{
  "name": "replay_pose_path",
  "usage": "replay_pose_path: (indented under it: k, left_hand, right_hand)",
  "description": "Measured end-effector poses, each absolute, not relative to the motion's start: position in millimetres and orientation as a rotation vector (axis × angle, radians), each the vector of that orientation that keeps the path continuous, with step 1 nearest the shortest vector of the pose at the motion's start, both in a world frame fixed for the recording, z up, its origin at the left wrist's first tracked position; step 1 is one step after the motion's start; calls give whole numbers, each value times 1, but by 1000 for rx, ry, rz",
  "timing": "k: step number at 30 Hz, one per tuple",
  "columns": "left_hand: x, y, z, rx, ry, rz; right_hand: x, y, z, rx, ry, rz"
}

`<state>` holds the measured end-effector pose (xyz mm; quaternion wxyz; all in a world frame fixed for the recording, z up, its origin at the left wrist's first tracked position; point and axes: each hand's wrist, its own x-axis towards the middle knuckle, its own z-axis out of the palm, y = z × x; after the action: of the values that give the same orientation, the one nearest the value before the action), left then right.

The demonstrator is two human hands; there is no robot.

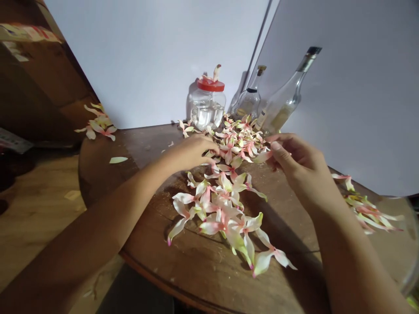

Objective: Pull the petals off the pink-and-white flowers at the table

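A long trail of pink-and-white flowers (225, 209) with greenish petal tips runs down the middle of the round wooden table (196, 270). At its far part, a denser flower heap (234, 139) lies before the jar and bottles. My left hand (196, 150) reaches to the left edge of this heap, fingers curved and thumb apart from the forefinger, close to the blossoms. On the heap's right side, my right hand (294, 159) pinches a pale flower (262, 156) between thumb and fingers; one petal points left towards the heap. Some of its fingertips are hidden behind the thumb.
A red-lidded clear jar (208, 109) with flower pieces on its lid stands at the back. Beside it are a corked glass bottle (250, 98) and a taller tilted-looking bottle (284, 107). More flowers lie at the left edge (98, 124) and right (369, 211). White panels rise behind.
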<state>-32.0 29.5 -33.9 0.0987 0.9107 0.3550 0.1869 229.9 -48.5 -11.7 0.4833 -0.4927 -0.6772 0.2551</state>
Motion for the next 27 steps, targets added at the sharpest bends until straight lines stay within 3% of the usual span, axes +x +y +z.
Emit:
replay_pose_path:
  k: [6,14,20,27]
  left_hand:
    - [-34,36,-46,2723,1044,363]
    - [-33,27,-30,2400,1107,966]
    - [-32,29,-34,2162,1006,1080]
    - [-34,23,-28,2281,861,950]
  right_hand:
    - [230,-48,-12,-1232,-1652,611]
    - [225,-48,-11,-1182,-1601,642]
    - [228,-46,-12,-1148,-1604,648]
    - [230,-44,-16,-960,-1368,1022]
